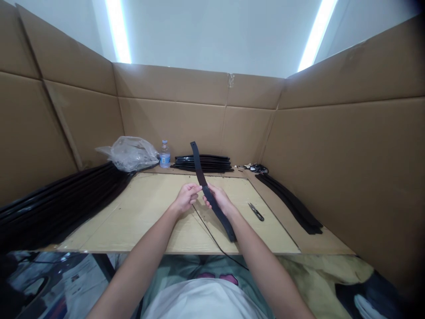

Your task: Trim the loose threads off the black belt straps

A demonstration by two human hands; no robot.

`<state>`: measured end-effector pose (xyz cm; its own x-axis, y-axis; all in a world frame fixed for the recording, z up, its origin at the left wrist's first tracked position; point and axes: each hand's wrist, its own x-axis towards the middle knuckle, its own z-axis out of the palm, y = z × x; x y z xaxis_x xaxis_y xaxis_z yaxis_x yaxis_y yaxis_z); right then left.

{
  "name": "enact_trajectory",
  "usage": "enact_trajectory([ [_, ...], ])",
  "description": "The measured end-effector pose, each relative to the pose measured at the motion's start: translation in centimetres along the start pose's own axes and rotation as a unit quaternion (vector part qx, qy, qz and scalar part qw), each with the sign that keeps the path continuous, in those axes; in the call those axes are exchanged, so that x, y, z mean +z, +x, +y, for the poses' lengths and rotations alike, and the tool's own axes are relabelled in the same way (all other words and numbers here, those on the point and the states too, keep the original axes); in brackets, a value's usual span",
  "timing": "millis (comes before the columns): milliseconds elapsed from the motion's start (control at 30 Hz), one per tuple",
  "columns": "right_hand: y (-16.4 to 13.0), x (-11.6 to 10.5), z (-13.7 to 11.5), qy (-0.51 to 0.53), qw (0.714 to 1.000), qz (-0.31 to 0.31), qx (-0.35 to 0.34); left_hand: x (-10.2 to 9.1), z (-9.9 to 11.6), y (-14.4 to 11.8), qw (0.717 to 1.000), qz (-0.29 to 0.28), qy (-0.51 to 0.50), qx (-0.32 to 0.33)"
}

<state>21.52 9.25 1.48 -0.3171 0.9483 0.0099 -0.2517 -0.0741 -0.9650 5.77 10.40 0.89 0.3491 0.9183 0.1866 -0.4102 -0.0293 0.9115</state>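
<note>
A long black strap (199, 167) is held up over the wooden board (142, 212), tilted from far left to near right. My right hand (219, 200) grips its middle from beneath. My left hand (186, 198) pinches something thin at the strap's left edge, with fingertips closed; a thin dark thread (212, 237) trails from there toward me. The strap's near end (230, 234) reaches the board's front edge.
Small black snips (256, 212) lie right of my hands. Black straps are piled at the left (56, 199), at the back (204, 164) and along the right (292, 204). A plastic bag (131, 153) and water bottle (164, 154) stand at the back. Cardboard walls (348, 155) enclose the bench.
</note>
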Motion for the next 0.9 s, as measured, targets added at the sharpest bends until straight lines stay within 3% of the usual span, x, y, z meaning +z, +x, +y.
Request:
enact_trajectory([
  [533,-0.2,-0.2,-0.2,0.032,0.997,-0.024,-0.069,-0.5,0.1,0.4,0.998,0.049,-0.022,0.021],
  [900,-0.9,1.1,-0.3,0.024,0.995,-0.051,-0.079,-0.3,0.0,0.3,0.998,0.049,-0.019,0.026],
])
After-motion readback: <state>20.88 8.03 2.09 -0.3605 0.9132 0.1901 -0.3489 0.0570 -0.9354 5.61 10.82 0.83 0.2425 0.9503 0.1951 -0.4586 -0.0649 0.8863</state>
